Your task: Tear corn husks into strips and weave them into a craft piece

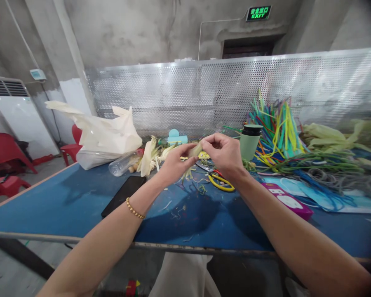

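My left hand (177, 163), with a gold bead bracelet (135, 208) at the wrist, has its fingers closed on a pale green strip that looks like corn husk (195, 152). Pinching the upper end of the same strip is my right hand (225, 153). Both hands hover over the blue table (185, 216), close together. Scissors (221, 182) with yellow handles lie just below my right hand. More pale husks (149, 159) lie to the left of my left hand. Scraps of fibre are scattered beneath the hands.
At left stand a white plastic bag (109, 136), a clear bottle (119, 166) and a black phone (123, 196). To the right are a green cup (250, 144), coloured strips (281, 128), green cords (321, 161) and a magenta box (299, 208). A perforated metal panel (173, 95) runs behind.
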Demonstrator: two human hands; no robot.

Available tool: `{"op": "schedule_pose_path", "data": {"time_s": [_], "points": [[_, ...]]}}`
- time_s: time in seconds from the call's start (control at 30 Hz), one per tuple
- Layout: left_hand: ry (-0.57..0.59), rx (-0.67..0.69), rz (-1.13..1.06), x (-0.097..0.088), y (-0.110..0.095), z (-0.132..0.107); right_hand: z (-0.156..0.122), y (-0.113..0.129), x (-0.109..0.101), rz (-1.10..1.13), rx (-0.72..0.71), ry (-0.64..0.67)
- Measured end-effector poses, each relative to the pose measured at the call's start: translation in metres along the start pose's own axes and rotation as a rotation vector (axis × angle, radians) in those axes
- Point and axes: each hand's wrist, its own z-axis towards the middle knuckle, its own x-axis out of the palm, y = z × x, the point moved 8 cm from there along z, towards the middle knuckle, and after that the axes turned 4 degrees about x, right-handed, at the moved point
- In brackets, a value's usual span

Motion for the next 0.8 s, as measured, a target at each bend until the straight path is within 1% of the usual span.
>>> {"op": "schedule_pose_path", "data": {"time_s": [0.07,0.1,0.13,0.27,0.37,0.47,0.53,0.6,0.7,0.8], "points": [[0.019,-0.015,0.049,-0.001,0.001,0.000,0.000,0.003,0.000,-0.017,-0.008,-0.005],[0.040,-0.033,0.041,0.000,0.003,0.000,0.000,0.003,-0.002,-0.025,-0.004,-0.016],[0.061,-0.063,0.000,0.001,0.005,-0.001,0.000,0.004,-0.003,-0.027,0.004,-0.030],[0.119,-0.223,-0.291,0.008,0.015,-0.006,0.002,0.001,-0.009,0.003,0.046,-0.070],[0.094,-0.321,-0.414,0.010,0.019,-0.010,0.004,-0.003,-0.015,0.012,0.070,-0.102],[0.024,-0.400,-0.509,0.010,0.024,-0.013,0.007,-0.010,-0.019,0.020,0.082,-0.123],[-0.019,-0.430,-0.584,0.010,0.027,-0.014,0.009,-0.015,-0.021,0.030,0.077,-0.126],[-0.025,-0.443,-0.695,0.011,0.028,-0.014,0.010,-0.019,-0.022,0.035,0.069,-0.126],[0.046,-0.487,-0.854,0.018,0.029,-0.016,0.011,-0.021,-0.022,0.034,0.066,-0.129],[0.169,-0.548,-0.909,0.027,0.029,-0.021,0.011,-0.019,-0.023,0.031,0.076,-0.140]]}}
